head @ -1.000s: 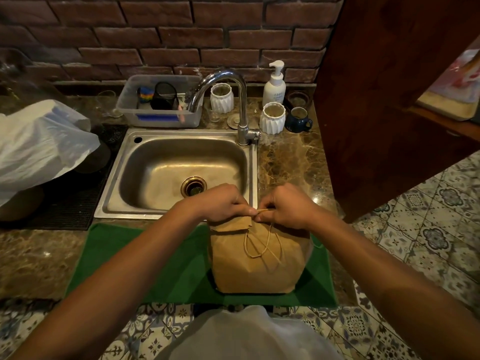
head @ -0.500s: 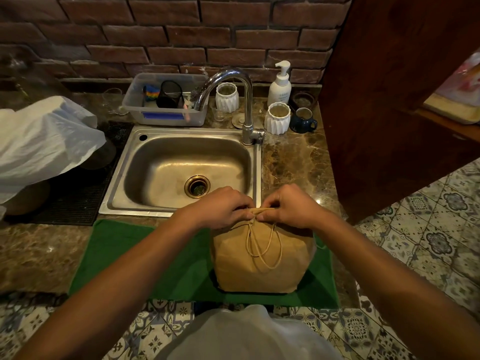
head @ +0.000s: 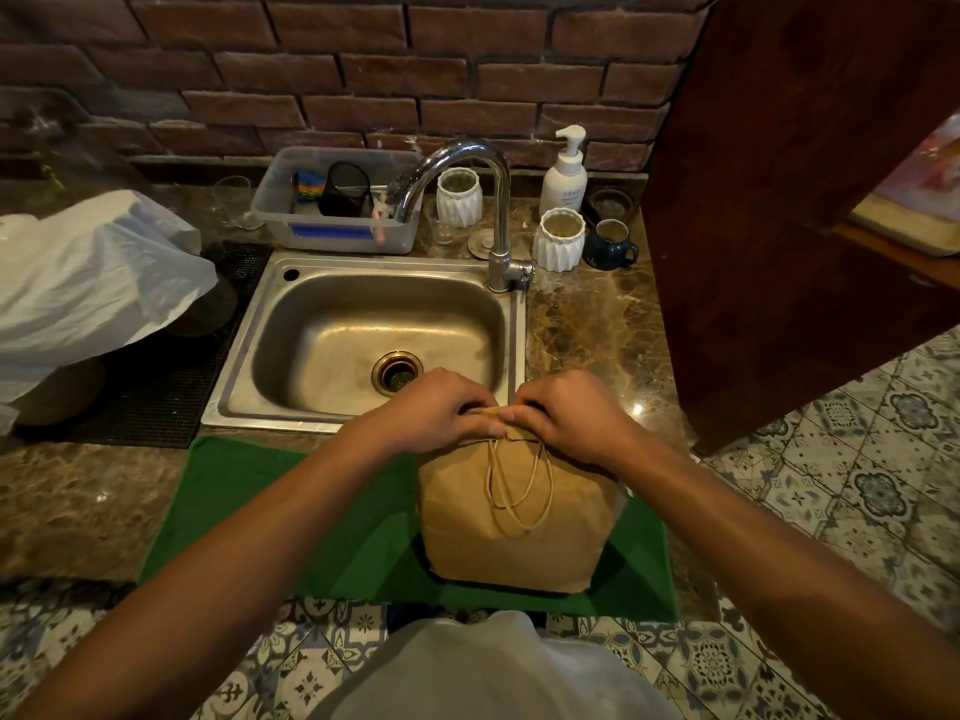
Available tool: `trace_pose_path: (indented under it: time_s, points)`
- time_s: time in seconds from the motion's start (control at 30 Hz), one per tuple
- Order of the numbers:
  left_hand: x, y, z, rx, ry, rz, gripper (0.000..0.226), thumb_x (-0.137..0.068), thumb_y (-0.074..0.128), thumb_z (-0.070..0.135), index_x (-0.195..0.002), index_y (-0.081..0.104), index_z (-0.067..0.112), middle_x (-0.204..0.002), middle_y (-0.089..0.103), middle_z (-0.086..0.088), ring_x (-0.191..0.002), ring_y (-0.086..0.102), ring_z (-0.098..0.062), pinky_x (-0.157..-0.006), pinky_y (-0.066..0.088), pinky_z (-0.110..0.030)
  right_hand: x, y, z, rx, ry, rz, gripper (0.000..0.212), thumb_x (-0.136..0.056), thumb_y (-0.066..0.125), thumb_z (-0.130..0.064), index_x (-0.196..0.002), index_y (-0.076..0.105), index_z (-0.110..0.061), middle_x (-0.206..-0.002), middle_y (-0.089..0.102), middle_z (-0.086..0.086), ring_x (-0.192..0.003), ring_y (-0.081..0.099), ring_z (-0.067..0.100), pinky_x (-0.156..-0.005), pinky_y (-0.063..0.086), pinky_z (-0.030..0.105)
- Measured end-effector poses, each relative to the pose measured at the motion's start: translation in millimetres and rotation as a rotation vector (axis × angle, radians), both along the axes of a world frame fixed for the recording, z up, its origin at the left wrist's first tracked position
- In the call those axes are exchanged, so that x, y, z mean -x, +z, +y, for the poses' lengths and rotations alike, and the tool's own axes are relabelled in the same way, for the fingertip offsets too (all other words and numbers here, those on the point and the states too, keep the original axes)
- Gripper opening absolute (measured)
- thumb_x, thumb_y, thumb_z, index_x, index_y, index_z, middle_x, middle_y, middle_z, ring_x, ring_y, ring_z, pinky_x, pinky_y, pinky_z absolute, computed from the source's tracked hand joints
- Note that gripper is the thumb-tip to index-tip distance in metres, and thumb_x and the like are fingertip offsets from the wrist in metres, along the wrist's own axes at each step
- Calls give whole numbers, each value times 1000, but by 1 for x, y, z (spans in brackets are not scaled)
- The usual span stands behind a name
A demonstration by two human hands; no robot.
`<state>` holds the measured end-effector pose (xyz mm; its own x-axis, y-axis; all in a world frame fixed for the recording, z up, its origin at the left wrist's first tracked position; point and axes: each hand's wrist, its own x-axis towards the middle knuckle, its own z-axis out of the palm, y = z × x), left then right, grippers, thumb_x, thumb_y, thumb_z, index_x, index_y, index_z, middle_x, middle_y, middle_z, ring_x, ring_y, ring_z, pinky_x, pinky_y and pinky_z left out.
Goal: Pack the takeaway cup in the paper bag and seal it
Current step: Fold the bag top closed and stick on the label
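Observation:
A brown paper bag (head: 514,532) stands upright on a green mat (head: 291,517) at the counter's front edge. Its top is folded over, and its twine handles (head: 517,485) hang down the near face. My left hand (head: 436,410) pinches the folded top from the left. My right hand (head: 566,413) pinches it from the right, fingertips almost touching the left hand's. The takeaway cup is not visible; the closed bag hides its contents.
A steel sink (head: 363,345) with a tall tap (head: 493,210) lies just behind the bag. Behind it stand a plastic tub (head: 337,220), white ribbed cups (head: 558,239), a blue mug (head: 610,244) and a soap pump (head: 563,174). White plastic sheet (head: 88,283) left, wooden panel (head: 779,200) right.
Both hands have pressed the bag's top lower and flatter, closing a raised flap on the left. The handles now hang straight down the near face.

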<state>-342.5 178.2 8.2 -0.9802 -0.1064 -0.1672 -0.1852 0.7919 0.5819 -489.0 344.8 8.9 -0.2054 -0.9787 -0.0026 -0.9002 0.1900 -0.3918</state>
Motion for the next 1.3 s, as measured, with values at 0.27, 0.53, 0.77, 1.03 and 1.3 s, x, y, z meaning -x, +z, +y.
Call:
trace_pose_path:
  time_s: [0.27,0.53,0.77,1.03,1.3]
  points:
    - [7,-8,0,14,-3,49,41,-91,55,60,-97,78,26,-81,74,9,-72,64,-8,-67,54,-41,24,-3,13,-80,11,-26,52,-92,46,-69,-100,75,-27,-85,74,-4,-75,66,17,-63,50,35]
    - [-1,-10,-9,68,4,20,55,-86,48,74,-88,77,27,-75,72,9,-69,63,-7,-65,52,-40,40,-14,46,-22,-102,-247,28,-93,67,-51,-68,55,-44,-61,57,-15,-59,56,3,-55,40,31]
    - [-19,-12,-5,188,137,43,53,-79,55,76,-77,70,25,-58,54,16,-59,49,-4,-57,33,-21,38,-22,44,4,-123,-519,21,-91,67,-49,-74,70,-36,-68,66,-20,-61,60,2,-54,38,16]
    - [-41,-30,-13,146,361,185,67,-76,43,90,-60,59,26,-55,52,12,-55,47,-3,-55,29,-26,40,-26,39,101,-227,-585,36,-86,69,-55,-73,72,-21,-65,65,-1,-59,55,4,-55,42,30]
    - [-40,-28,-8,131,392,392,63,-81,51,80,-50,44,25,-48,33,18,-46,32,2,-51,26,-17,40,-21,43,239,-241,-234,43,-83,68,-65,-61,40,-41,-50,41,-18,-49,41,-8,-47,29,21]
